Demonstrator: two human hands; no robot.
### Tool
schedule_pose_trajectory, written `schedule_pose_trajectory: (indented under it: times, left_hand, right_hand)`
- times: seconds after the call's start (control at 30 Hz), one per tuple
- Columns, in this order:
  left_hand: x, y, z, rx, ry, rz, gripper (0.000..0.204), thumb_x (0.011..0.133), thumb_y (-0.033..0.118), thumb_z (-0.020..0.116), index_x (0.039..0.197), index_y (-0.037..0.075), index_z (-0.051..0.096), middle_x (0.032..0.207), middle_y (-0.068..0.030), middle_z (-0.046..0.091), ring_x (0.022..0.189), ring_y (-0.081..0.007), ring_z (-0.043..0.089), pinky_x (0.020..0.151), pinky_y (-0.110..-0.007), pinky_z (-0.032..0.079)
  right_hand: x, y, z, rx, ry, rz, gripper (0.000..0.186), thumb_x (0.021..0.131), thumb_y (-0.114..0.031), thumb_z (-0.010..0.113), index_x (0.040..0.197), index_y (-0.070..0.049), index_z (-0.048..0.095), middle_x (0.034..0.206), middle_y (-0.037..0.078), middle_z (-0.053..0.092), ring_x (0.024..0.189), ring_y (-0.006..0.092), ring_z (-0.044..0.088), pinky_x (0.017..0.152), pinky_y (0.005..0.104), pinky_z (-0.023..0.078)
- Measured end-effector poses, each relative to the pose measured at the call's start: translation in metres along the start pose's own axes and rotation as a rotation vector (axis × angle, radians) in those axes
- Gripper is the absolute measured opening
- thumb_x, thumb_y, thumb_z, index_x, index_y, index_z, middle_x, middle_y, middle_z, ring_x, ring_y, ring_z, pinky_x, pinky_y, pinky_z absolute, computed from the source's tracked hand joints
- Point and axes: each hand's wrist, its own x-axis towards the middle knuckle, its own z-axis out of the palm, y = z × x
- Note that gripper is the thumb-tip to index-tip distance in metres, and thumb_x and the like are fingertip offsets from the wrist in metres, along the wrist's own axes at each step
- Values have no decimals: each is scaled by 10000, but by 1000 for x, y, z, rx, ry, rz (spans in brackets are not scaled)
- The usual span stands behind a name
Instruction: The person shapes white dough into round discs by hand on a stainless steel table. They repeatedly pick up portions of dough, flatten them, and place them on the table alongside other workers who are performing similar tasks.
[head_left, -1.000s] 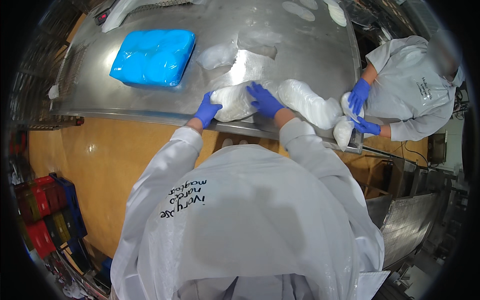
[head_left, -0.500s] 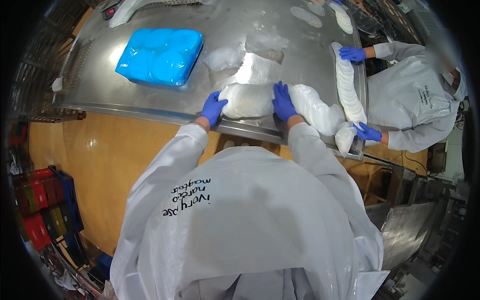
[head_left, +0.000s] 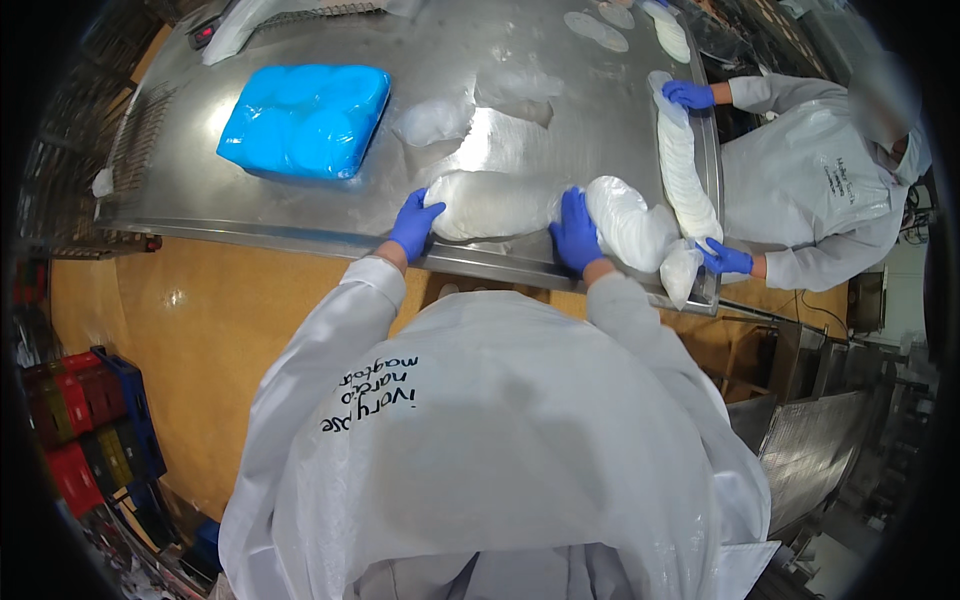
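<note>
Near the front edge of the steel table lies a wide pile of thin, translucent white round sheets (head_left: 492, 206), overlapping in a row. At its left end my left hand (head_left: 412, 226), in a blue glove, touches it with thumb and fingers apart. My right hand (head_left: 576, 234), also gloved in blue, rests with stretched fingers between this pile and a second, bunched white pile (head_left: 626, 222) to its right. Its fingers lie close beside both piles. Exactly what the sheets are made of I cannot tell.
A blue wrapped block (head_left: 305, 120) sits left on the steel table (head_left: 290, 210). Crumpled clear film (head_left: 437, 122) lies beyond my hands. On the right, a co-worker's gloved hands (head_left: 726, 258) touch a long row of white discs (head_left: 678, 160). Coloured crates (head_left: 95, 390) stand lower left.
My right hand has come off the top of the near pile's right end and slid down and right. A gap shows between the piles. My left hand stays at the left end.
</note>
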Motion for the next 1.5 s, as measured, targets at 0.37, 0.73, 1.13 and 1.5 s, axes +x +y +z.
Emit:
schedule_pose_trajectory:
  times: [0.37,0.73,1.13,1.5]
  left_hand:
    - [4,-6,2,68,52,73,600,833,146,682,1352,23,408,1217,-159,564,1080,-251,562,910,-358,469]
    - [-7,1,13,142,93,68,589,837,143,679,1345,38,400,1216,-157,560,1085,-252,556,901,-361,471]
    - [-37,28,49,842,448,724,711,747,107,687,1386,136,375,1393,-186,355,1264,-381,357,1064,-460,289]
    - [6,3,166,971,-313,362,408,834,216,636,1211,78,559,1050,-124,639,954,-259,631,858,-367,494]
  right_hand:
    - [6,1,-20,-64,-91,80,736,954,-336,445,1503,-34,59,1573,175,20,1455,344,18,1160,503,66]
    - [-2,-8,-37,-222,-79,140,649,962,-239,400,1509,-67,95,1578,146,34,1458,320,50,1154,509,89]
    - [-6,18,-4,-195,-21,166,693,960,-322,409,1512,-75,72,1569,188,28,1454,351,30,1153,519,73]
    - [2,57,15,-749,264,157,600,1012,-350,257,1513,-71,81,1574,143,74,1451,301,46,1168,427,56]
